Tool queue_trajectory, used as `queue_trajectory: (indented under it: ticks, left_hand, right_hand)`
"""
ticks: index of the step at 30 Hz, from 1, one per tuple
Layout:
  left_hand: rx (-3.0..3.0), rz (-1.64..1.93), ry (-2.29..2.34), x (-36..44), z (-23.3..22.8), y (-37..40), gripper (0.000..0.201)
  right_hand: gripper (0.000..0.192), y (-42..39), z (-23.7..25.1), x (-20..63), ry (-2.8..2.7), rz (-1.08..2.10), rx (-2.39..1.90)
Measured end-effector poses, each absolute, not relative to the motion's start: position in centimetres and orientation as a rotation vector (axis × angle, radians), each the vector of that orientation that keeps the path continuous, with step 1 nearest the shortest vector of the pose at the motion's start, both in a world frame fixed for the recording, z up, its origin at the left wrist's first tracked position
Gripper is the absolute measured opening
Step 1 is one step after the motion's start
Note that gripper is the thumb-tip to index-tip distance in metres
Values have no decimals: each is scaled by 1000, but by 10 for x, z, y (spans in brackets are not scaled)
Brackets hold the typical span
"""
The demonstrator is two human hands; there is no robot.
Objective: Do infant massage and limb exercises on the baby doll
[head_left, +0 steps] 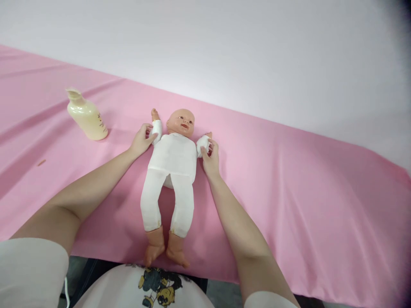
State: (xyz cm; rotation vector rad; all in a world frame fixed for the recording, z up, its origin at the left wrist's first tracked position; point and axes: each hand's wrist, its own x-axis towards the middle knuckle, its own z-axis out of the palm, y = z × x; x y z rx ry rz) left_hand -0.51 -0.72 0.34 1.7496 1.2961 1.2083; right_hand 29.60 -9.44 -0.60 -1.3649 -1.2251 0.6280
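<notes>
A baby doll (173,156) with a white cloth body lies on its back, its bald head away from me and its bare feet near the table's front edge. My left hand (143,140) is closed around the doll's arm on the left side, thumb in front and fingers partly behind it. On the other side, my right hand (211,159) grips the doll's other arm near the wrist. Both of the doll's arms are raised outward beside its head, and its small hands stick out beyond my fingers.
A pale yellow lotion bottle (87,115) with a pump-like top stands to the left. Nearer me lies a small brown sliver (41,162). A pink cloth (257,192) with folds covers the table, and a white wall or surface (240,55) rises behind it.
</notes>
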Motion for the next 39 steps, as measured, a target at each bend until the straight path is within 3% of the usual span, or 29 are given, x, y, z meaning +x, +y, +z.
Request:
queue_trajectory:
  ticks: [16,24,39]
  left_hand:
    - [2075,955,1377,-7,16,-10,52]
    - [1971,957,1305,-8,18,-11,49]
    - [1838,946,1254,-9,12,-11,63]
  right_hand:
    - [69,-99,11,289,-1410,710,-1330]
    - [67,-93,-6,298,-1311,733,-1353]
    - [72,-96,6,293,-1343,790,-1260]
